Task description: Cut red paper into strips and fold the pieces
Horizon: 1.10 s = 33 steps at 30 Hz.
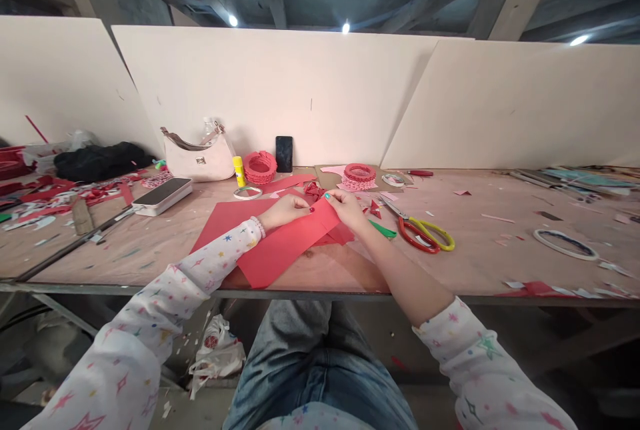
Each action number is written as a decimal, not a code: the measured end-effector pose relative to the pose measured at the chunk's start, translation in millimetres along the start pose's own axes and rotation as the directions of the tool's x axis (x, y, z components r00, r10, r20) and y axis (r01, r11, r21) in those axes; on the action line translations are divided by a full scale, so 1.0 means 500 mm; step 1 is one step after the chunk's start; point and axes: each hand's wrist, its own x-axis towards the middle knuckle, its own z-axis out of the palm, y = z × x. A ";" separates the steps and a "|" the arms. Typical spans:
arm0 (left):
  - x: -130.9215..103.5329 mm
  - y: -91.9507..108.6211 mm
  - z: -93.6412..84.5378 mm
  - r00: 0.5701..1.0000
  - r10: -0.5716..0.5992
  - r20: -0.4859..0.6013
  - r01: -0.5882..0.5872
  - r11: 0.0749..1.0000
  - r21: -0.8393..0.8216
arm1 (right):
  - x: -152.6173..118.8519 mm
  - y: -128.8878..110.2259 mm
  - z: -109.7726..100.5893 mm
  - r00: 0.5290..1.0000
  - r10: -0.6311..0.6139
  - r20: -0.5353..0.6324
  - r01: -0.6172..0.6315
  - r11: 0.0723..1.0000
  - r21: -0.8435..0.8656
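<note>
A long sheet of red paper [285,247] slants over the table's front part, its upper right end between my two hands. My left hand [289,211] pinches the paper's upper edge. At the upper right corner, my right hand [345,207] grips the same paper with thumb and fingers. Another red sheet [220,217] lies flat beneath my left forearm. Scissors [420,227] with red and yellow handles rest to the right of my right hand, beside a green object [384,229]. Crumpled red scraps [314,190] are just beyond my hands.
Behind stand a yellow glue stick [239,171], red paper rings [260,167], a black phone [284,153] and a white handbag [199,158]. A white case [163,197] lies left; a white ring [565,244] lies right. White boards [280,90] rise along the table's back.
</note>
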 end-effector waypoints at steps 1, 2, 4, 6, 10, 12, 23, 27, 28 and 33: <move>0.000 0.000 0.001 1.000 -0.011 -0.003 0.011 1.000 -0.010 | 0.000 0.002 0.001 1.000 -0.016 -0.001 0.016 1.000 0.005; 0.001 0.001 0.002 1.000 -0.023 -0.007 0.022 1.000 -0.020 | 0.000 0.004 0.002 1.000 -0.028 0.002 0.028 0.999 0.017; 0.001 0.001 0.002 0.999 -0.039 -0.009 0.039 0.998 -0.040 | 0.000 0.007 0.003 0.999 -0.035 0.008 0.035 0.999 0.040; 0.001 0.001 0.001 0.999 -0.049 -0.014 0.048 0.998 -0.045 | 0.002 0.009 0.001 1.000 -0.027 -0.005 0.027 0.998 0.048; 0.001 -0.007 -0.010 0.991 -0.068 -0.115 0.070 0.998 0.011 | 0.006 0.016 -0.006 1.000 0.016 0.026 -0.017 0.999 0.042; 0.002 -0.012 -0.016 0.985 -0.061 -0.160 0.070 0.996 0.053 | 0.007 0.018 -0.008 0.996 0.038 0.080 -0.041 0.999 0.032; 0.014 -0.025 -0.040 0.992 0.086 -0.097 -0.074 0.990 0.123 | 0.009 0.017 -0.006 0.997 -0.011 0.082 0.008 0.999 0.035; 0.015 -0.047 -0.056 0.997 0.059 -0.055 -0.048 0.983 0.178 | 0.000 0.010 -0.005 0.979 0.056 0.195 -0.049 0.998 -0.039; 0.015 -0.053 -0.059 0.998 0.045 -0.042 -0.036 0.980 0.193 | -0.002 0.008 -0.004 0.971 0.076 0.228 -0.061 0.996 -0.071; 0.014 -0.085 -0.064 0.999 0.004 0.035 -0.016 0.942 0.335 | -0.007 0.012 -0.001 0.946 0.125 0.298 -0.040 0.961 -0.274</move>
